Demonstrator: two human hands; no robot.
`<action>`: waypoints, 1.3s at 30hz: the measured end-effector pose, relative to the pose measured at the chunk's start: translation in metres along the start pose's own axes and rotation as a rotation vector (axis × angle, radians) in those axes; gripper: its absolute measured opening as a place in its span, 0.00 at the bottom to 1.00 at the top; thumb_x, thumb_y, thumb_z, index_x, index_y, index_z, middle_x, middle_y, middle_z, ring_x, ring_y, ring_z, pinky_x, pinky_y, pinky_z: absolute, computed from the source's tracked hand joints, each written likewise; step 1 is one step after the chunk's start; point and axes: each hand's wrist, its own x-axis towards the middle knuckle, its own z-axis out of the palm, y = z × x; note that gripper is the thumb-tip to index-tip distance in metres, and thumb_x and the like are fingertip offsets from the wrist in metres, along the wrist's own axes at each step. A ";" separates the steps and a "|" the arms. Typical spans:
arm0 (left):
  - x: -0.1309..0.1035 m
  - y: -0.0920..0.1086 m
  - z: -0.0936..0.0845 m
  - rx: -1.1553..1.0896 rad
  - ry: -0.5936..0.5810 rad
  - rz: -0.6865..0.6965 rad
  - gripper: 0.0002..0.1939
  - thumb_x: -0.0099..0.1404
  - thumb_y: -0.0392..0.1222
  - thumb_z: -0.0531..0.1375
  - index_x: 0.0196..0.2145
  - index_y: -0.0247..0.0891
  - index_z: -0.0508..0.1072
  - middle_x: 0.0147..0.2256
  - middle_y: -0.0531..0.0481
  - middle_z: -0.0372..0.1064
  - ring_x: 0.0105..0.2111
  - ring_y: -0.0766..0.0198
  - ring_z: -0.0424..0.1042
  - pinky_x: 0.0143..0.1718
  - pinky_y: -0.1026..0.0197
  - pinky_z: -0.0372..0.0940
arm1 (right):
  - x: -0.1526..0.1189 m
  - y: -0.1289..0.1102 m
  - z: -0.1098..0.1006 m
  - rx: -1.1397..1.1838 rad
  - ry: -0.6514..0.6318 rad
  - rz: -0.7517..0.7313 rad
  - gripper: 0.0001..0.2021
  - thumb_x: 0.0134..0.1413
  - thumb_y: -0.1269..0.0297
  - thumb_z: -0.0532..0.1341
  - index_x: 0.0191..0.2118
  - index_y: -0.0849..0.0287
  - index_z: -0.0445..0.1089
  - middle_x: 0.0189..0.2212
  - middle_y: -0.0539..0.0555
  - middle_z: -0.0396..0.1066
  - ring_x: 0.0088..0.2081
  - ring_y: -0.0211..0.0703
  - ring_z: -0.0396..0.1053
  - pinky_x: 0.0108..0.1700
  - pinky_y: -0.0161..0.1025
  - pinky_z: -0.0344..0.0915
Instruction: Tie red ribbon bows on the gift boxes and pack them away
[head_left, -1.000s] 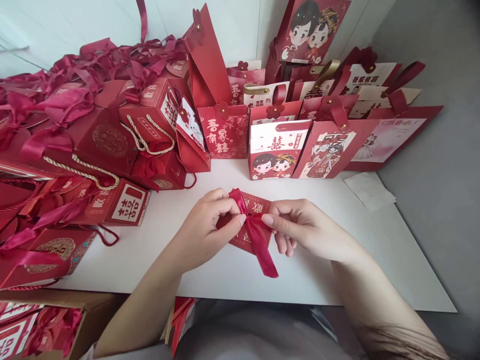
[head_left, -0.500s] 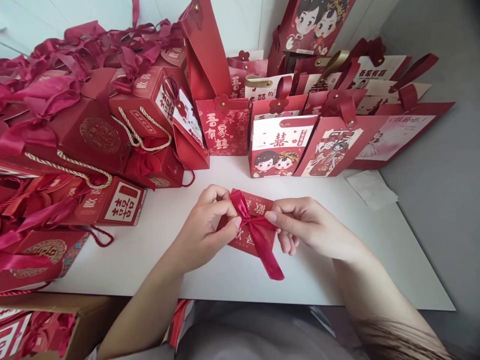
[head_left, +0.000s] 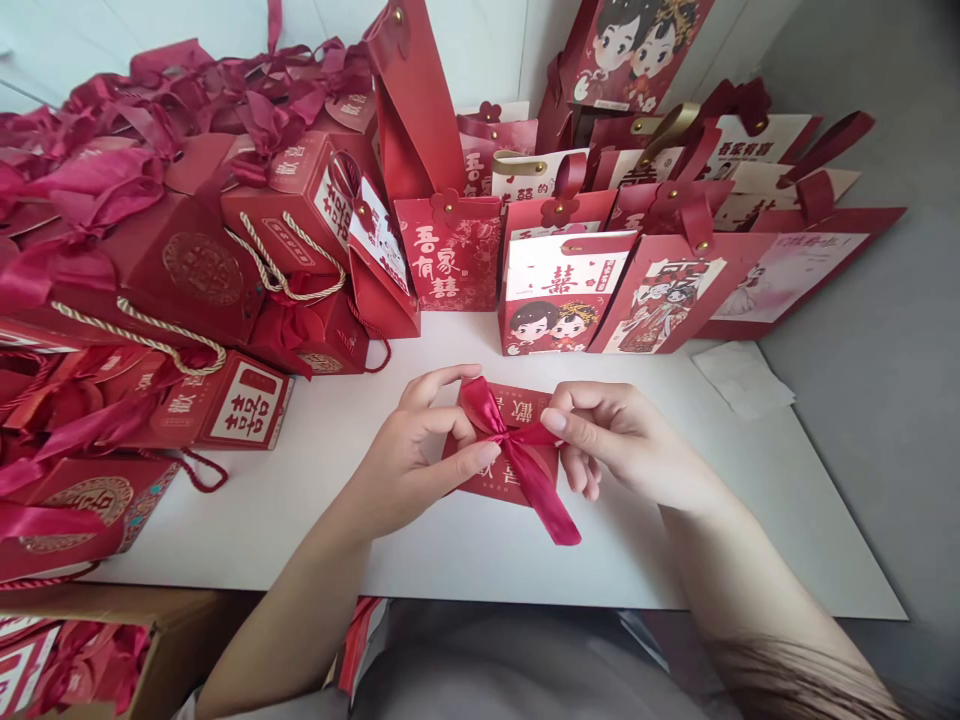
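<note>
Partly hidden red box, hands on ribbon

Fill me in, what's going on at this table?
A person has a small red box lying on the white table, with a red ribbon knotted across it. The right hand pinches the ribbon to one side; the left hand is at the knot, its grip unclear. One ribbon tail hangs loose toward the person. Ribboned boxes crowd the left, and paper bags stand behind.
</note>
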 end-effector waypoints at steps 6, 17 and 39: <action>0.000 0.000 -0.003 -0.009 -0.047 -0.021 0.15 0.63 0.48 0.67 0.23 0.40 0.72 0.63 0.50 0.63 0.69 0.51 0.56 0.66 0.52 0.60 | 0.001 0.001 0.000 -0.007 0.017 0.002 0.21 0.62 0.46 0.64 0.27 0.58 0.65 0.13 0.45 0.69 0.14 0.30 0.64 0.17 0.25 0.63; 0.001 -0.002 -0.001 -0.057 -0.079 -0.020 0.14 0.67 0.47 0.64 0.26 0.40 0.73 0.61 0.47 0.64 0.70 0.53 0.54 0.65 0.54 0.61 | 0.004 0.004 0.000 0.026 0.049 -0.011 0.20 0.61 0.47 0.66 0.28 0.57 0.64 0.12 0.43 0.68 0.11 0.29 0.61 0.15 0.25 0.60; 0.002 -0.004 -0.004 -0.165 -0.141 -0.063 0.19 0.71 0.49 0.60 0.24 0.39 0.72 0.58 0.44 0.66 0.67 0.52 0.60 0.59 0.55 0.68 | 0.007 0.007 0.001 -0.003 0.093 -0.071 0.23 0.62 0.45 0.64 0.26 0.57 0.61 0.11 0.43 0.65 0.12 0.30 0.59 0.18 0.29 0.58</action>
